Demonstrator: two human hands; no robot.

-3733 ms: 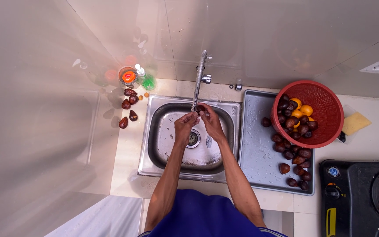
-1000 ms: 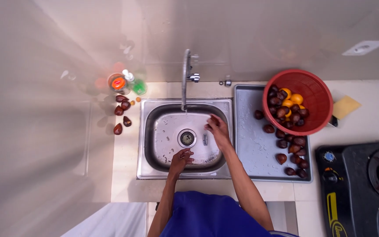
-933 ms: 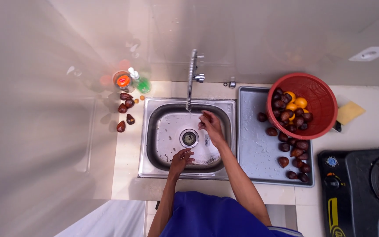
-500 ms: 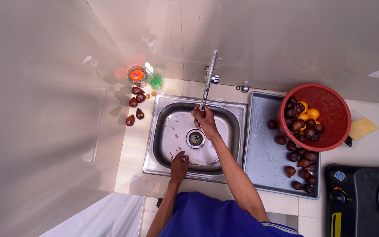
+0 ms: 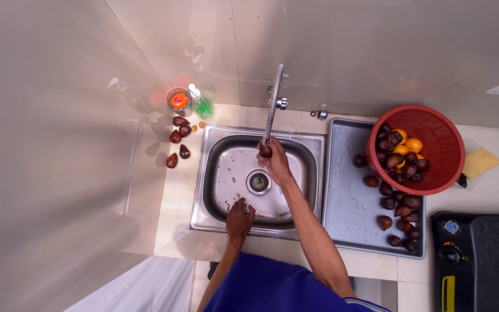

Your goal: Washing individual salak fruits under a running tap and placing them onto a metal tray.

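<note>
Under the faucet (image 5: 274,104) spout, over the sink (image 5: 226,173), the right hand (image 5: 275,164) pinches a small dark-brown, scaly-looking fruit (image 5: 265,151) in its fingers; turning it would rinse every side. The left hand (image 5: 238,218), fingers loosely spread, rests on the sink's near rim.

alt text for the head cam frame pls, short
A person's right hand holds a dark brown scaly fruit under the steel tap spout over a stainless steel sink, while the left hand rests on the sink's front edge. More such fruit lie on the steel draining tray by a red plastic basket.
</note>
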